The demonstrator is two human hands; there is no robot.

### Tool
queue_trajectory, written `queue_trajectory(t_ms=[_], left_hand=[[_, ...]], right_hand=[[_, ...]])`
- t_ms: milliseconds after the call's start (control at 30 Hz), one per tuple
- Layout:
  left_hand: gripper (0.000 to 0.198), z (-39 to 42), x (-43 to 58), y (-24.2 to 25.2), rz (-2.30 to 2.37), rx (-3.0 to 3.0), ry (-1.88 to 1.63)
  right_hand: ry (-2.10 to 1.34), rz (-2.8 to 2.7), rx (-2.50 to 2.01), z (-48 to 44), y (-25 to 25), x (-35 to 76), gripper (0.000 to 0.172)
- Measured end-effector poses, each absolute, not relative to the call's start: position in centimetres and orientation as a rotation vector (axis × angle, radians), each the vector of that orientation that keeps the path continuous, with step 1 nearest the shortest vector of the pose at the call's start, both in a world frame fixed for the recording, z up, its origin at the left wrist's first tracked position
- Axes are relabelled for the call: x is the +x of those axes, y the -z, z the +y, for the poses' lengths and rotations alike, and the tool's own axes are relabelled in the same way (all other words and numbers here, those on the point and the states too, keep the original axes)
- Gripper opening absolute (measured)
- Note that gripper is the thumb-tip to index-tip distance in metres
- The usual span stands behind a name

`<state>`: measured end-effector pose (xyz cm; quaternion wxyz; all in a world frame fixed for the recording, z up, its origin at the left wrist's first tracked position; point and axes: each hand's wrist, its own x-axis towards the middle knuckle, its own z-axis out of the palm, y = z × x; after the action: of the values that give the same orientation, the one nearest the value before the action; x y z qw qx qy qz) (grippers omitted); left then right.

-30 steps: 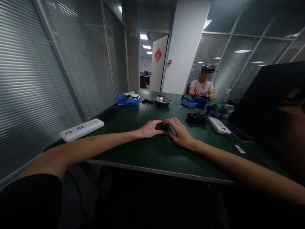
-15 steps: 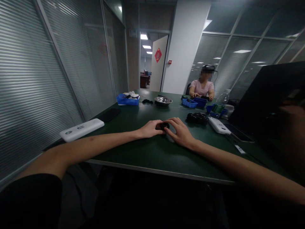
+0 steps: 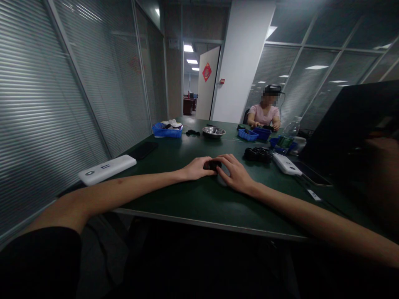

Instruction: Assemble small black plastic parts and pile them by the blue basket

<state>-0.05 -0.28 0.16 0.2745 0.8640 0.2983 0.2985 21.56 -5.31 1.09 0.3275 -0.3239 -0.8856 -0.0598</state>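
The room is dim; ceiling lamps [image 3: 188,48] far beyond the left hand [image 3: 196,168] glow, edges bend, shadows under arms.

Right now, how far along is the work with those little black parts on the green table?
Nothing shows as clearly done. In hand: the left hand and right hand meet on one small black part on the green table. A heap of black parts lies just past the right hand; finished or waiting, I cannot tell.
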Motion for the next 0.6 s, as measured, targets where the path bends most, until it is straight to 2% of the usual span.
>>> queue_trajectory(t_ms=[600], left_hand=[[0.043,-0.29,0.06,-0.14,0.802,2.309,-0.798]], right_hand=[[0.136,-2.378,-0.792,-5.42,-1.30,21.67,0.039]])
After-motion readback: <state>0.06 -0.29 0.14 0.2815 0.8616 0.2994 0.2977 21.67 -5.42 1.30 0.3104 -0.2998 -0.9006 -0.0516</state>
